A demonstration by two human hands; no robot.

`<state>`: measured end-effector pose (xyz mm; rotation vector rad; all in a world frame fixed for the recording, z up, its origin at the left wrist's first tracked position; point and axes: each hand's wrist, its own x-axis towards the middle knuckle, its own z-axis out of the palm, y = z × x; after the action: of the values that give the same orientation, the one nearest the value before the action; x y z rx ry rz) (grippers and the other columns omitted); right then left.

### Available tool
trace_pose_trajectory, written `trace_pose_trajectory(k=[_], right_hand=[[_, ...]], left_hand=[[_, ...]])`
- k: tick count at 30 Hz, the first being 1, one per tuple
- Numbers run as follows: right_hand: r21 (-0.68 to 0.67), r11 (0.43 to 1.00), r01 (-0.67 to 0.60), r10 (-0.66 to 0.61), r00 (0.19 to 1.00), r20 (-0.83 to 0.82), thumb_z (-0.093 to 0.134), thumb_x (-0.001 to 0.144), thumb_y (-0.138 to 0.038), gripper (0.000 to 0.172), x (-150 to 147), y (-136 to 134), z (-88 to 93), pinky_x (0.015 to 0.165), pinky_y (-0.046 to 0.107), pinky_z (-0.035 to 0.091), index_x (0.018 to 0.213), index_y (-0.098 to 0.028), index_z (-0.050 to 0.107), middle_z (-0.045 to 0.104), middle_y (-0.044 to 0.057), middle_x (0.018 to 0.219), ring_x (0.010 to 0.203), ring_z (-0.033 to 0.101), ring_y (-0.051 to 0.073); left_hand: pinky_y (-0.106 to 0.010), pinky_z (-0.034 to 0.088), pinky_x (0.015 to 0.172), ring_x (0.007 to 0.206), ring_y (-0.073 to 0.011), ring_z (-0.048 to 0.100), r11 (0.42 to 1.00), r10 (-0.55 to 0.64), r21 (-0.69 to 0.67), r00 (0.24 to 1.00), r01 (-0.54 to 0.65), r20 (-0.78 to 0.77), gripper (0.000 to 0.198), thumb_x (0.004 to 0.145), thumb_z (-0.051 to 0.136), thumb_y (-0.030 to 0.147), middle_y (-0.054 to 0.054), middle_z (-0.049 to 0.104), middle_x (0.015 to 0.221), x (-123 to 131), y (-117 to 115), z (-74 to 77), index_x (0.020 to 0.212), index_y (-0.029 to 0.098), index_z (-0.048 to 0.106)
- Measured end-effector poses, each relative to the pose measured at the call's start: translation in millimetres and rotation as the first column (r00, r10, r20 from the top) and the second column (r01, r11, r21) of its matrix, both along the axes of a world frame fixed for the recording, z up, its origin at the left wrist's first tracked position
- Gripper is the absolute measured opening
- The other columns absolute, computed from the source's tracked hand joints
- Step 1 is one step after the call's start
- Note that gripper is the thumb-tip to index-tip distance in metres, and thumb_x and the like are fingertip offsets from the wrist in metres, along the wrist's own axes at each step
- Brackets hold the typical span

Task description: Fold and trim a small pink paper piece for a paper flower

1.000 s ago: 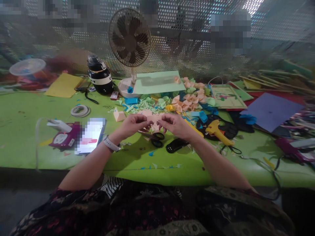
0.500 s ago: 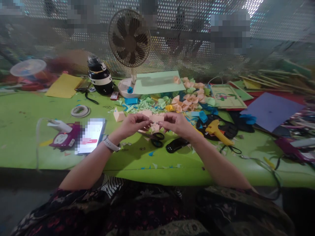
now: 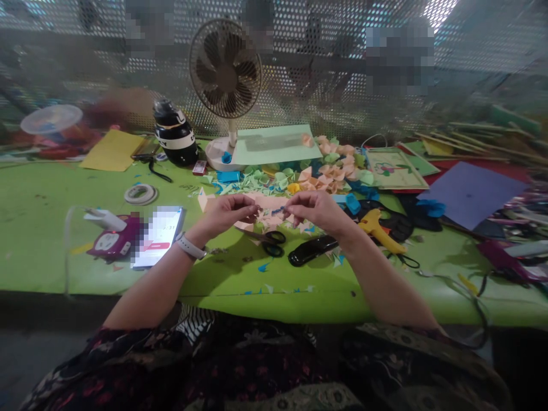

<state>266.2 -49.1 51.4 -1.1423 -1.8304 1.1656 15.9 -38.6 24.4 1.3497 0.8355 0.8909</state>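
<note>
1. At the far left, a container with a clear lid (image 3: 51, 120) and a yellow sheet (image 3: 112, 150) sit toward the back of the green table (image 3: 43, 197).
2. Nearer the person are a roll of tape (image 3: 143, 201), a purple socket block (image 3: 109, 245) with a white plug in it, and a lit phone (image 3: 159, 242) just beside the watch strap on the left wrist.
3. A black bottle (image 3: 177, 140) stands at the back, with a fan (image 3: 226, 77) to its right.
4. The left hand (image 3: 233, 214) hovers palm inward, thumb and fingers drawn together at the tips; I cannot tell whether anything is pinched there.
5. Peach paper (image 3: 270, 203) shows in the gap between the two hands, about level with the fingertips. Whether either hand touches it is unclear. Scissors (image 3: 264, 241) lie below that gap, closer to the person.
6. The right hand (image 3: 312, 211) faces the left one, well apart from it, its thumb and fingers also bunched. A small dark-blue bit shows at its fingertips; whether it is gripped, I cannot tell.
7. A black glossy object (image 3: 310, 251) lies partly under the right forearm; cut paper pieces (image 3: 327, 174) are heaped beyond the right hand.
8. Farther right come a yellow glue gun (image 3: 381, 229) and a purple sheet (image 3: 471, 194).
</note>
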Motion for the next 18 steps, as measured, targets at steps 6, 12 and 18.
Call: trace_pose_trajectory(k=[6,12,18], right_hand=[[0.512,0.853,-0.098,0.019,0.987,0.157,0.067,0.084,-0.018,0.038,1,1,-7.0,0.069,0.030,0.057,0.121,-0.026,0.069,0.070,0.006,0.118,0.087,0.069,0.016],[0.810,0.532,-0.246,0.021,0.960,0.279,0.063,0.094,-0.018,0.028,3,3,-16.4,0.081,0.034,0.055,0.114,-0.034,0.073,0.073,0.002,0.111,0.097,0.067,0.018],[0.880,0.379,-0.288,-0.378,0.819,0.431,0.057,0.096,-0.016,0.029,-1,-6,-17.4,0.068,0.030,0.051,0.117,-0.031,0.071,0.072,0.003,0.110,0.092,0.064,0.018]], left_hand=[[-0.027,0.061,0.074,0.070,-0.0113,0.070,0.990,-0.133,-0.054,0.991,0.133,0.002,0.026,0.077,0.081,0.033,-0.003,0.072,0.076,-1,-1,0.5,0.085,0.012,0.069],[-0.029,0.062,0.074,0.071,-0.0117,0.069,0.983,-0.159,-0.091,0.987,0.161,0.028,0.027,0.075,0.083,0.034,-0.004,0.073,0.078,-7,4,-0.7,0.084,0.012,0.070],[-0.028,0.061,0.073,0.080,-0.0144,0.072,0.993,-0.020,-0.118,0.996,0.031,0.087,0.034,0.078,0.080,0.042,-0.008,0.076,0.092,0,1,-4.7,0.096,0.013,0.074]])
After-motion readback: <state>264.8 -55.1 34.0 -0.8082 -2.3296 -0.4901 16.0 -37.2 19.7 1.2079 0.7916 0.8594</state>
